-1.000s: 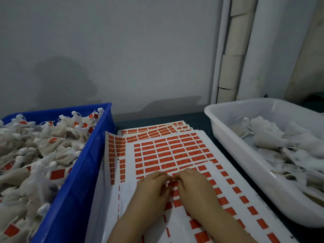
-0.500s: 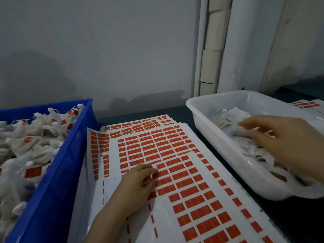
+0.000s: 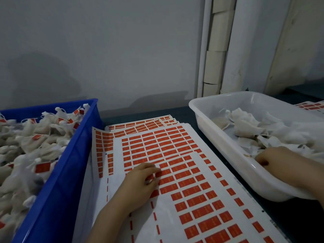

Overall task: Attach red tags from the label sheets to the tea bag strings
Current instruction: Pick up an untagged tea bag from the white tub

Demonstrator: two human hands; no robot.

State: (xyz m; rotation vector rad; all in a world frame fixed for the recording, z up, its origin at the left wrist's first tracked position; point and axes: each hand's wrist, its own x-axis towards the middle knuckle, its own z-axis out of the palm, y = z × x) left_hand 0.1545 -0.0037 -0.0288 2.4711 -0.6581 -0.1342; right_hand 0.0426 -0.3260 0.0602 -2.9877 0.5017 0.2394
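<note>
**teafan:** why's the left hand [image 3: 140, 185] just parked on the label sheets [image 3: 168, 223] like that?

**binrat:** my guess is it's pinning the top sheet. The fingers lie loosely bent, tips on a row of red tags [image 3: 175, 162], palm down on the white backing. It isn't gripping anything I can see, though I can't rule out a tag stuck under a fingertip. The sheets are a loose fanned stack, so a hand on top stops them sliding.

**teafan:** and the right hand [image 3: 273, 158]?

**binrat:** that one's down in the white tub [image 3: 220, 137], fingers curled into the untagged tea bags [image 3: 245, 123]. Looks like it's fishing for the next bag, but I honestly can't tell if it has hold of one. No string visible from here.

**teafan:** layout makes sense then. Raw bags on the right, tags in the middle, finished ones on the left?

**binrat:** yep, the blue crate [image 3: 66, 181] is piled with tagged tea bags [image 3: 35, 137], red tags showing all through the heap. Short reach either way.

**teafan:** looks tight for room though.

**binrat:** it is. The left edge of the sheets curls up against the crate wall, and only a thin strip of dark bench [image 3: 305, 230] shows between the sheets and the tub. A bag has to be lifted over the tub's near rim to get to the tags. Open space is really just above the sheets. There's another label sheet [image 3: 312, 106] past the tub, too.
</note>
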